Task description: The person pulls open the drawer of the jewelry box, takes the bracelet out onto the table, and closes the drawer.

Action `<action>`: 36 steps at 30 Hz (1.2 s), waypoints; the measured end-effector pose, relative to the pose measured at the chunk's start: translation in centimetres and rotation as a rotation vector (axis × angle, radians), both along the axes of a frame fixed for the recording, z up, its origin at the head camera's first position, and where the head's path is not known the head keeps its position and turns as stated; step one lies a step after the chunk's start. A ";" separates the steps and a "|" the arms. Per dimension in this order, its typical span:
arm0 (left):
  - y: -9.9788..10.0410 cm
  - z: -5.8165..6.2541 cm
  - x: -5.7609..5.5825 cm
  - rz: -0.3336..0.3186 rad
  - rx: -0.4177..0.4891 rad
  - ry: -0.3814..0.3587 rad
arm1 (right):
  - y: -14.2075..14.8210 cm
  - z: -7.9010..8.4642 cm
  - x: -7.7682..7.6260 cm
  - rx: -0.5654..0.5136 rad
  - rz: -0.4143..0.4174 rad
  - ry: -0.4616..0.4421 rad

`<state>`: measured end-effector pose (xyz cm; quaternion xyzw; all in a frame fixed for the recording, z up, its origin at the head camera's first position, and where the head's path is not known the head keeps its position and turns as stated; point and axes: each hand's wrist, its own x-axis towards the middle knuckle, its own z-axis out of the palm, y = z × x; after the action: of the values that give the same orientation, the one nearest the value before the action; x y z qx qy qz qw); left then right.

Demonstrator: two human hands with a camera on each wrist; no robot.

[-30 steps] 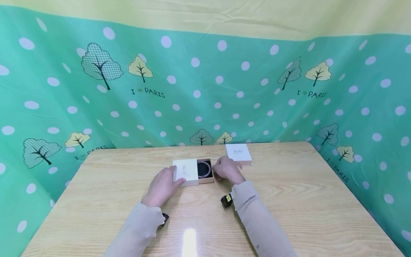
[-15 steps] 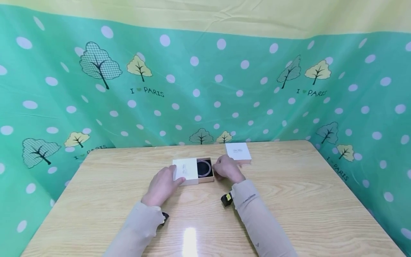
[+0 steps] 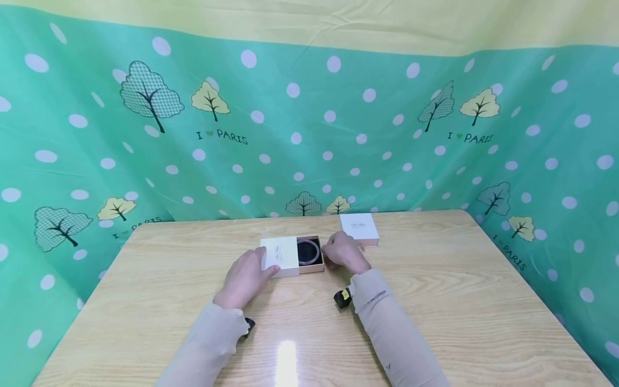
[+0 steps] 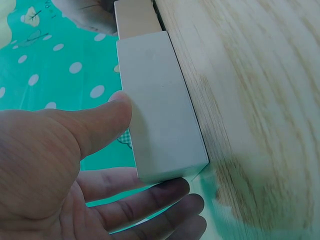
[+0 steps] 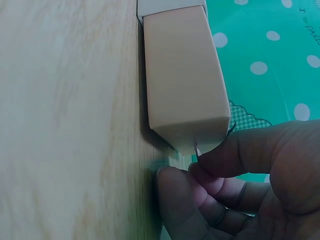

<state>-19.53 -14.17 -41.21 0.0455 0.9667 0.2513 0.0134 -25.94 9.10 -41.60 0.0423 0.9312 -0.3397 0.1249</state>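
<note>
A small drawer-style gift box lies on the table, its white sleeve [image 3: 282,258] printed with small lettering. My left hand [image 3: 244,277] holds the sleeve's left end; the left wrist view shows the thumb on its upper edge and fingers around the end. The tan drawer [image 5: 185,70] sticks partway out to the right. Inside it, on a dark lining, sits a pale purple bangle [image 3: 317,251], its left part hidden under the sleeve. At the drawer's outer end my right hand [image 3: 345,251] pinches a small ribbon tab [image 5: 197,150] between thumb and finger.
A second white box [image 3: 360,227] with a pinkish side stands behind my right hand, near the table's back edge. The wooden table [image 3: 435,301] meets a green polka-dot curtain [image 3: 271,123] at the back and sides.
The drawer has slid slightly farther right out of the sleeve, with my right hand shifting right along with it. My left hand stays on the sleeve.
</note>
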 end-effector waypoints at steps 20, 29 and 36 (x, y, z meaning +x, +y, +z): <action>0.2 0.2 0.0 -0.001 -0.006 -0.009 | 0.7 0.2 -0.1 0.039 0.000 -0.009; 0.1 0.2 0.0 0.000 -0.004 -0.013 | 0.6 0.2 0.0 0.013 -0.014 -0.021; 0.0 0.1 0.0 0.001 -0.004 -0.013 | 0.6 0.4 0.0 -0.004 -0.008 -0.020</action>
<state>-19.53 -14.17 -41.06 0.0435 0.9672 0.2496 0.0197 -25.94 9.68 -41.16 0.0491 0.9291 -0.3417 0.1330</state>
